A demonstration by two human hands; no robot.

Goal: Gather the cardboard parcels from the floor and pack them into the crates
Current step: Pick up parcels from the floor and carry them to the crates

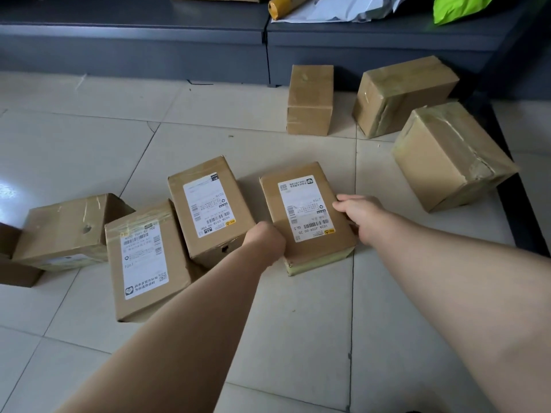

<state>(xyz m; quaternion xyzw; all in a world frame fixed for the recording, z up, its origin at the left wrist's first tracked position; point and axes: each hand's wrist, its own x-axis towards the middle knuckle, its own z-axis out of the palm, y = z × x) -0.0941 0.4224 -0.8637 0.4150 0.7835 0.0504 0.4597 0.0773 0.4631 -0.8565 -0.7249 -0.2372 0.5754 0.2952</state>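
Observation:
Several brown cardboard parcels lie on the pale tiled floor. A flat parcel with a white label (pixel 307 216) sits in the middle; my left hand (pixel 265 239) grips its left edge and my right hand (pixel 360 216) grips its right edge. It rests on the floor. To its left lie a labelled parcel (pixel 208 210), another labelled parcel (pixel 146 260) and a plain one (pixel 68 228). Three plain taped parcels sit further back: one upright (pixel 310 99), one tilted (pixel 402 93), one large (pixel 450 156). No crate is in view.
A dark grey low shelf (pixel 134 34) runs along the back, carrying white mailers (pixel 343 7), a yellow padded roll (pixel 278 5) and a bright green bag (pixel 459 7). A dark shelf base (pixel 518 204) borders the right side. Another box corner (pixel 12 263) shows at far left.

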